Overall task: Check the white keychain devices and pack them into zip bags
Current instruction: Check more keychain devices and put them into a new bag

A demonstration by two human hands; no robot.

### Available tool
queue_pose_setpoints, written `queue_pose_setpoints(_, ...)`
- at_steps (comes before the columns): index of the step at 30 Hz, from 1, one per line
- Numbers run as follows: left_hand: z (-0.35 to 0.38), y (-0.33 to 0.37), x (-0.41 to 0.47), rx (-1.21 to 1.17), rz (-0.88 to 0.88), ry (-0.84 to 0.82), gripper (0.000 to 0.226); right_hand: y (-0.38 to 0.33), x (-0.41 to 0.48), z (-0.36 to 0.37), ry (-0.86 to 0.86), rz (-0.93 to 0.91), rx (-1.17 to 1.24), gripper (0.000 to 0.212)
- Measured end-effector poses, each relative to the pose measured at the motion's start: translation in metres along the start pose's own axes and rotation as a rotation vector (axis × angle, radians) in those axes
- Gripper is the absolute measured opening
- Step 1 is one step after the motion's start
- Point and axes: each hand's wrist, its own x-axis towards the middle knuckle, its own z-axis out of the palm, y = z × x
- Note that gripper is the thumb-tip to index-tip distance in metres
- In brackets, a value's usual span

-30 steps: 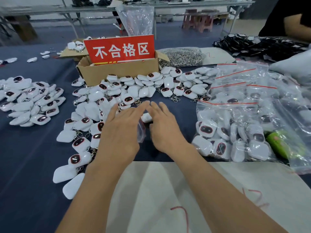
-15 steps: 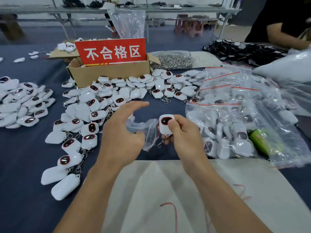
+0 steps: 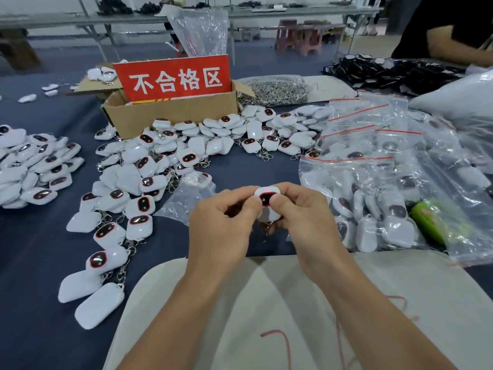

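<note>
My left hand [image 3: 224, 225] and right hand [image 3: 301, 222] meet above the near part of the tabletop [image 3: 32, 263]. Each pinches the same white keychain device [image 3: 266, 200] between thumb and curled fingers. Both thumbs rest on its dark, red-rimmed face, which is turned up towards me. A crumpled clear zip bag [image 3: 184, 198] lies just beyond my left hand. Loose devices [image 3: 149, 166] are heaped on the left, in front of a cardboard box [image 3: 170, 113] that carries a red sign [image 3: 173, 77]. Filled zip bags [image 3: 373, 188] lie on the right.
</note>
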Motion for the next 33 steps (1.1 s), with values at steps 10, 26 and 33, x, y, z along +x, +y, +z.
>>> queue_pose_setpoints(10, -0.003, 0.000, -0.002, -0.035, -0.003, 0.128, 0.016, 0.002, -0.005, 0.005, -0.113, -0.002, 0.032, 0.022)
queue_pose_setpoints(26, 0.002, 0.001, 0.000, -0.076, -0.003, 0.083, 0.013, -0.001, -0.004, 0.001, -0.070, -0.088, -0.108, 0.022)
queue_pose_setpoints(33, -0.001, -0.003, -0.005, 0.142, 0.140, 0.150, 0.027, -0.003, -0.009, -0.006, 0.095, -0.402, -0.503, 0.024)
